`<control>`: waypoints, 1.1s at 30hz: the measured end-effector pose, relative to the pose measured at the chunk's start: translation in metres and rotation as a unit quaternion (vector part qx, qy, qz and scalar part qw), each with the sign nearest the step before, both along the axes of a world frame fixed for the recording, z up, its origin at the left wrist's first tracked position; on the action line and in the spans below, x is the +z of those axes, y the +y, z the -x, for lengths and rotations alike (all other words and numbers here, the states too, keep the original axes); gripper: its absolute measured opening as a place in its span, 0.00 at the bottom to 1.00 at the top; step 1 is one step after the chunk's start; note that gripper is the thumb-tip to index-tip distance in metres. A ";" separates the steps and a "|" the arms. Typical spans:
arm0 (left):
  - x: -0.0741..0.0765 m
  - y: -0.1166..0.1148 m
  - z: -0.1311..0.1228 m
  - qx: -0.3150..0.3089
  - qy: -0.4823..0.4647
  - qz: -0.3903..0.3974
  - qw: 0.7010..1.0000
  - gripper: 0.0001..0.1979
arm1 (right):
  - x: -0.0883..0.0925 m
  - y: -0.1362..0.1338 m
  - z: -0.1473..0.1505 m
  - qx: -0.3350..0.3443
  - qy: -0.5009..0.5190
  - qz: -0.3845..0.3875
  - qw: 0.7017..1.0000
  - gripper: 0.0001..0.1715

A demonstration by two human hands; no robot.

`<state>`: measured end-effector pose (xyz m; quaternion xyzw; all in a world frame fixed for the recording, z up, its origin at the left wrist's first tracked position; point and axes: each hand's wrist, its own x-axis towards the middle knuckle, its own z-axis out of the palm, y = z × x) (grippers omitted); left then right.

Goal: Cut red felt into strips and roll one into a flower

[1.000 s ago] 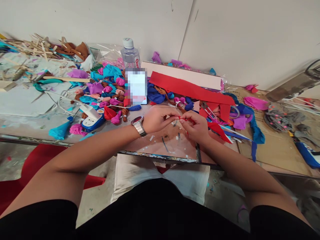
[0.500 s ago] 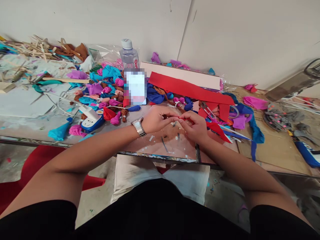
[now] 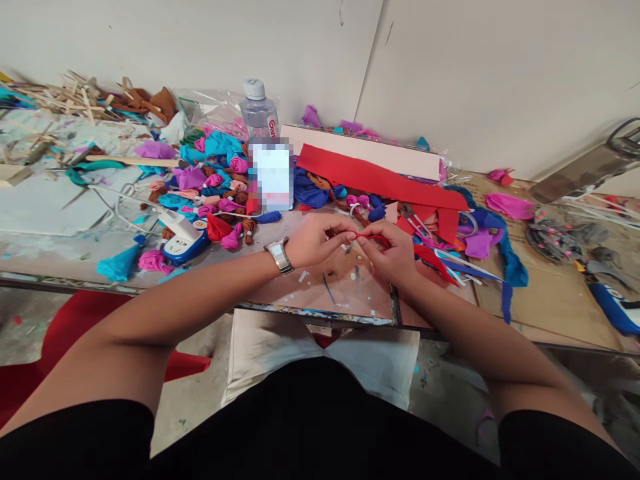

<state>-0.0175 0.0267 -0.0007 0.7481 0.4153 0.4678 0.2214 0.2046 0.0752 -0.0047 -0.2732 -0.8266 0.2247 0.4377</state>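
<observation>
Above the table's front edge, my left hand [image 3: 316, 241] and my right hand [image 3: 394, 259] meet at the fingertips. Between them runs a thin, bunched red strip [image 3: 376, 238], crepe paper or cloth by its look. Thumb and fingers of my left hand pinch its left end. My right hand is closed around the strip farther along, and the part inside the palm is hidden. Another red piece [image 3: 433, 260] lies just right of my right hand; whether the two are joined cannot be seen. A long flat red sheet [image 3: 370, 175] lies behind my hands.
Rolled coloured pieces [image 3: 213, 180] crowd the table on the left, beside a power strip [image 3: 185, 245]. Behind stand a bottle [image 3: 259, 110] and a bright phone screen [image 3: 273, 175]. Scissors [image 3: 417, 220] and white strips [image 3: 470, 261] lie to the right, with cardboard [image 3: 545, 287] beyond.
A loop of the red strip now shows above my right hand's fingers, where less of it was visible before. The red piece beside that hand has shifted slightly. Both hands stay nearly in place.
</observation>
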 end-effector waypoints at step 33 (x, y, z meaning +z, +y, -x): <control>-0.005 0.001 -0.003 -0.030 -0.029 0.056 0.998 0.16 | -0.004 0.001 0.001 -0.013 0.009 0.018 1.000 0.10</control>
